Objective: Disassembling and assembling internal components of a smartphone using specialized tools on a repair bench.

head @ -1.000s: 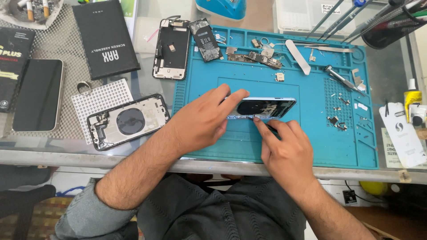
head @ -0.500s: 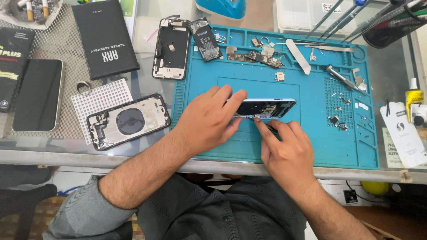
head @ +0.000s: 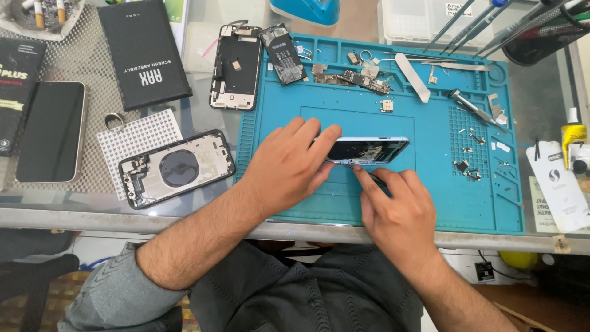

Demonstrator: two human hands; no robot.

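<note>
My left hand (head: 287, 167) grips the left end of an opened phone frame (head: 369, 150), which stands tilted on its long edge on the blue repair mat (head: 430, 197). My right hand (head: 396, 206) sits just below the frame and pinches a thin dark tool (head: 367, 175) whose tip touches the frame's lower edge. The inside of the frame shows small parts.
A stripped phone back housing (head: 177, 168) lies left of the mat beside a white dotted pad (head: 138, 138). A dark phone (head: 50, 131), black boxes (head: 144, 52), a screen assembly (head: 236, 67), a battery (head: 283, 54), circuit boards (head: 350, 77), a white spudger (head: 412, 77), a screwdriver (head: 476, 110) and a glue bottle (head: 573, 132) surround it.
Both hands stay on the phone frame; my left fingers have shifted slightly along its top edge. The tool remains at the lower edge.
</note>
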